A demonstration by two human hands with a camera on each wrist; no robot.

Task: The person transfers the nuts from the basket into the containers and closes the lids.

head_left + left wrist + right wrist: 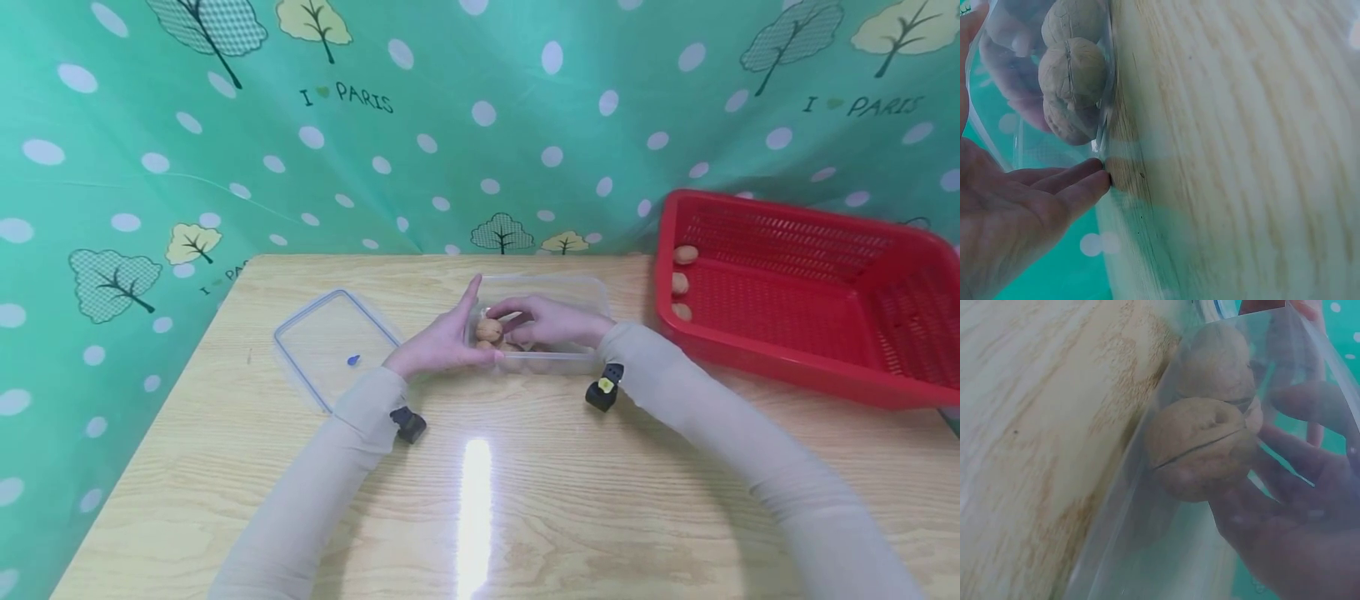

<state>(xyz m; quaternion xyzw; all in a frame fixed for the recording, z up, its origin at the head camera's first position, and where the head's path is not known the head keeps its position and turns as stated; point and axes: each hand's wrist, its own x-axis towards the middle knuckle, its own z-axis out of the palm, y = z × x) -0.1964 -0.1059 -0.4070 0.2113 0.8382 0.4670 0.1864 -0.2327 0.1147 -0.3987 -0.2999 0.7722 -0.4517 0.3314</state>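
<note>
A clear plastic container (pixel 558 285) stands mid-table with several walnuts (pixel 488 330) in its near-left corner. My left hand (pixel 448 337) lies flat against the container's left outer wall, fingers straight. In the left wrist view the left hand's fingertips (pixel 1088 178) touch the wall (pixel 997 125) just below the walnuts (pixel 1072 69). My right hand (pixel 547 322) reaches inside the container beside the walnuts. Through the wall (pixel 1129 537) in the right wrist view, the right hand (pixel 1297 506) has loosely extended fingers next to two walnuts (pixel 1200 447) and does not grip either.
The container's clear lid (pixel 333 342) lies flat on the wooden table (pixel 525 500) to the left. A red slotted basket (pixel 750 354) sits at the right with three walnuts (pixel 685 254) along its left wall. A green patterned cloth hangs behind.
</note>
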